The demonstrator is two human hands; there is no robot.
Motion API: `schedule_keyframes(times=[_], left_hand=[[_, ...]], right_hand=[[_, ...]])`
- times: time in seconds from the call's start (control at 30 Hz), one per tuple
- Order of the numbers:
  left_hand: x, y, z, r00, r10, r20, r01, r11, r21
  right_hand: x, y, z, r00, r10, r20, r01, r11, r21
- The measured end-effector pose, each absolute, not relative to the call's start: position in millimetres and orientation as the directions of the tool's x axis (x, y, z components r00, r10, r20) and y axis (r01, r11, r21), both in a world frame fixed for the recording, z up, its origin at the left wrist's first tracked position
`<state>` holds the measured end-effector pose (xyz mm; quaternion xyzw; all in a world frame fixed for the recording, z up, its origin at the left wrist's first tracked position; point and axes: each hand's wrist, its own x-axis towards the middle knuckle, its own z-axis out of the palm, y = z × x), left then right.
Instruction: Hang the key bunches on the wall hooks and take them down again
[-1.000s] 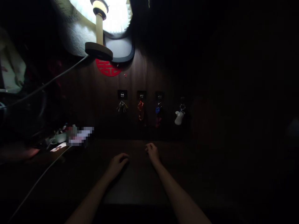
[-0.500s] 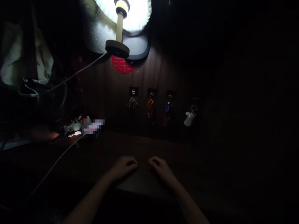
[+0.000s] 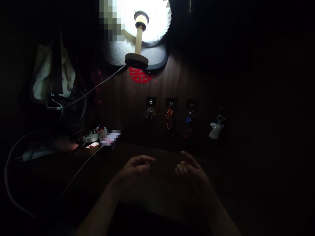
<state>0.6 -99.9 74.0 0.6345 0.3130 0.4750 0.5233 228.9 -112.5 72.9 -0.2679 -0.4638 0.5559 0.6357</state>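
In the dim light my left hand [image 3: 137, 167] is over the dark wooden surface [image 3: 157, 190], its index finger stretched out to the right and the other fingers curled. Across a gap from it is my right hand [image 3: 190, 167], index finger raised and extended, the rest loosely bent. No object shows in either hand. Beyond them, a bunch of keys [image 3: 150, 113], an orange-red item [image 3: 169, 118], a blue fob [image 3: 188, 119] and a white handheld fan-like item [image 3: 216, 130] hang from hooks on the wooden wall.
A bright lamp [image 3: 138, 41] with a pleated shade hangs overhead, its white cable [image 3: 98, 85] running left. Behind it is a red paper-cut sign [image 3: 140, 76]. At left, a pale bag [image 3: 44, 75] hangs above small cluttered items and a blurred-out card [image 3: 112, 137]. The right side is dark.
Both hands have lifted and moved farther apart, and their index fingers have straightened from a loose curl. The whole view has shifted, so the lamp and wall items appear farther right and slightly lower.
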Motion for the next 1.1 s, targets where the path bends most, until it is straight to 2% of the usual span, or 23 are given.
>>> schedule_keyframes(times=[0.07,0.17,0.3,0.43,0.63,0.93,1.03,1.1], left_hand=[[-4.3,-100.6,85.4,0.385,0.86,0.335,-0.254,-0.251,0.934],[-10.2,-98.9,95.7,0.384,0.819,0.427,-0.405,-0.266,0.875],[-15.4,-92.3,99.4,0.383,0.778,0.498,-0.513,-0.27,0.815],[-19.6,-83.6,92.1,0.364,0.785,0.502,-0.575,-0.234,0.784],[-25.3,-78.7,80.1,0.35,0.805,0.479,-0.611,-0.192,0.768],[-25.2,-76.3,78.2,0.354,0.808,0.471,-0.605,-0.187,0.774],[-24.5,-74.1,76.5,0.332,0.829,0.451,-0.592,-0.189,0.783],[-23.4,-68.9,74.1,0.315,0.849,0.424,-0.562,-0.193,0.804]], right_hand=[[226.2,-115.3,83.8,-0.057,0.924,0.377,-0.472,0.308,-0.826],[221.8,-116.7,95.8,-0.058,0.902,0.427,-0.474,0.352,-0.807],[213.7,-118.0,107.5,-0.056,0.907,0.418,-0.494,0.339,-0.801],[209.7,-114.4,104.4,-0.029,0.921,0.389,-0.56,0.308,-0.769],[211.8,-103.1,90.3,-0.048,0.937,0.347,-0.597,0.252,-0.762],[211.2,-97.1,92.3,-0.055,0.931,0.361,-0.561,0.27,-0.783],[217.8,-80.4,84.9,-0.064,0.931,0.361,-0.493,0.285,-0.822],[225.3,-64.0,76.7,-0.066,0.946,0.316,-0.373,0.27,-0.888]])
